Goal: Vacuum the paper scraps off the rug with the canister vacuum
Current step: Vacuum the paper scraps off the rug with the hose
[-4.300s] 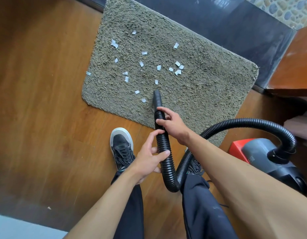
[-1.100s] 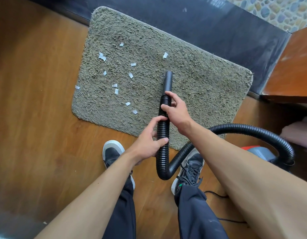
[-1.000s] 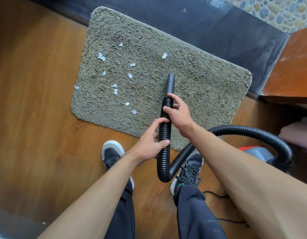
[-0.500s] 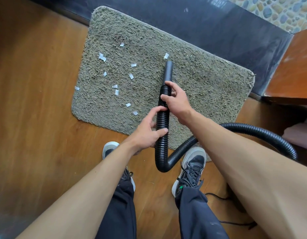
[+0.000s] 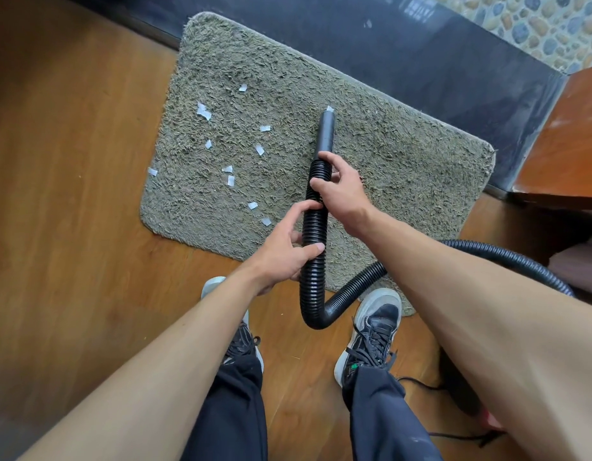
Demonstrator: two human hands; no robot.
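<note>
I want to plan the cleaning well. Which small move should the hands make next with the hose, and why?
Probably swing the nozzle leftward. Its tip already sits at the lone scrap on the far side, while all the other paper scraps lie to its left on the rug. Both the left hand and the right hand grip the hose, so a short sweep should reach them.

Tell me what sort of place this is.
Probably a home, by a doorway or threshold: a shaggy rug lies on a wood floor against a dark sill, with pebble paving beyond it.
</note>
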